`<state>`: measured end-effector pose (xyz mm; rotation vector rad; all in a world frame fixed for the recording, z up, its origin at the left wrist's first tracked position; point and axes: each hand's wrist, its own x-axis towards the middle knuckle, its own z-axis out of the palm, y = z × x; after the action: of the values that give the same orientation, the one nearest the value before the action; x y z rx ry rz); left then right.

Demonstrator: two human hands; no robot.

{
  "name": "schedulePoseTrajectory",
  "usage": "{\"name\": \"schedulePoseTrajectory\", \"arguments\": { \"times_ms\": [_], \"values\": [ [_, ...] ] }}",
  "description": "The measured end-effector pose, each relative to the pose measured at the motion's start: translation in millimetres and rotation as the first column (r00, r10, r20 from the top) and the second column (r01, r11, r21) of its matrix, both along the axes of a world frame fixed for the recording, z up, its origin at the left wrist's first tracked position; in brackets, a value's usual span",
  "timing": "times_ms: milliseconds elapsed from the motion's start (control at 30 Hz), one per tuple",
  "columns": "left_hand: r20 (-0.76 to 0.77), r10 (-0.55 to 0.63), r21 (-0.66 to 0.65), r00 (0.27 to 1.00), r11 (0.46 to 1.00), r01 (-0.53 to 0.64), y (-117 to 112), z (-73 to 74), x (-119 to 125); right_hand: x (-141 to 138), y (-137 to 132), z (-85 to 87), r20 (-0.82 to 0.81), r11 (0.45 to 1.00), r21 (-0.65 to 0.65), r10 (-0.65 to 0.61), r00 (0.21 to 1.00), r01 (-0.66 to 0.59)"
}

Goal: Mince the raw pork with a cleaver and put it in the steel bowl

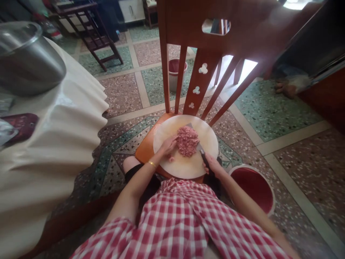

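Observation:
A round pale chopping board lies on the seat of a wooden chair in front of me. A heap of pink minced meat sits in the board's middle. My left hand rests against the heap's left side, fingers curled and pressed onto the meat. My right hand is closed round the dark handle of a cleaver, whose blade lies under the right edge of the meat. A gold bangle circles my left wrist.
A red bucket stands on the floor at my right. A table with a cream cloth and a large steel pot is at my left. A small red bin and another wooden chair stand further off on the terrazzo floor.

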<state>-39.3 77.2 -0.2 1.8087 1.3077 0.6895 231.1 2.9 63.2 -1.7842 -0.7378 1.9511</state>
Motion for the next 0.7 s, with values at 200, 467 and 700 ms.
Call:
{"name": "schedulePoseTrajectory", "arguments": {
  "times_ms": [200, 467, 700],
  "values": [
    [0.002, 0.219, 0.052, 0.976, 0.974, -0.219, -69.6, 7.7, 3.4, 23.5, 23.1, -1.5, -0.045, 0.954, 0.027, 0.300, 0.953, -0.299],
    [-0.004, 0.550, 0.101, 0.835, 0.831, -0.547, -71.9, 15.2, 35.7, -15.6, -17.3, 5.8, -0.030, 0.954, 0.063, 0.297, 0.954, -0.295],
    [0.077, 0.656, 0.055, 0.751, 0.749, -0.660, -50.7, 18.0, 58.3, -45.0, -42.0, 16.4, -0.182, 0.988, 0.037, 0.152, 0.972, -0.147]
  ]
}}
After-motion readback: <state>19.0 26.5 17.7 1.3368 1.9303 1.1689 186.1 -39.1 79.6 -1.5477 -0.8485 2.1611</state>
